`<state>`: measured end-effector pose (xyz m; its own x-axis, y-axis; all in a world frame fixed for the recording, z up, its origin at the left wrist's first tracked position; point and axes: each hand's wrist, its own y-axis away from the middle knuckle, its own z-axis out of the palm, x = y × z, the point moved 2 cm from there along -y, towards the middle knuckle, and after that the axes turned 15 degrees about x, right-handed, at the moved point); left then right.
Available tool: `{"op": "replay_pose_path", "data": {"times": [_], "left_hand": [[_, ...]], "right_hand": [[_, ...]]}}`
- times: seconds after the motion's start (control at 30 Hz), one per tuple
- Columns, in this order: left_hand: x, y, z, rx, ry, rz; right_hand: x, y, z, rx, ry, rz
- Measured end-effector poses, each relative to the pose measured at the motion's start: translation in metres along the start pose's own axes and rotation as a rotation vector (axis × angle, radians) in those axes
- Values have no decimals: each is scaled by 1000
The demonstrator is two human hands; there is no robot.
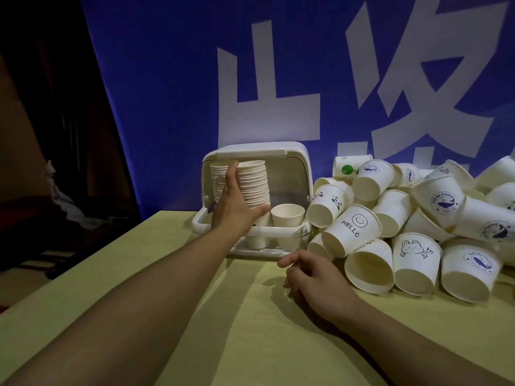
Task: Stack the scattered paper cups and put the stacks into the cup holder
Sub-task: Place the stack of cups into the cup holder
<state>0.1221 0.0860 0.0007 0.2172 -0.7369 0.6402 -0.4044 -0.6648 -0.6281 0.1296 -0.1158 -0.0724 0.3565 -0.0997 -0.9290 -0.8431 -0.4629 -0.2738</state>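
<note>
There is a single view, from a wide-angle camera worn on the person's head. It looks forward and slightly down along both bare forearms, which enter from the bottom edge and reach away from the lens. The yellow surface fills the lower half, close beneath the camera. The white cup holder sits near the middle of the frame at arm's reach, and the heap of paper cups spreads to the right edge. A blue banner closes the background; the wide lens bends its edges.
</note>
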Motion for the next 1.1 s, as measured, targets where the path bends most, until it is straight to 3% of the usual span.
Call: {"op": "replay_pose_path", "data": {"times": [0.7,0.83,1.1], "left_hand": [[10,-23,38,74,-160,-167],[9,-20,41,66,-157,-277],[4,-20,30,61,-37,-297]], "right_hand": [[-1,1,2,-15,15,3],[-2,1,1,-18,29,-8],[-2,0,-1,-2,32,-8]]}}
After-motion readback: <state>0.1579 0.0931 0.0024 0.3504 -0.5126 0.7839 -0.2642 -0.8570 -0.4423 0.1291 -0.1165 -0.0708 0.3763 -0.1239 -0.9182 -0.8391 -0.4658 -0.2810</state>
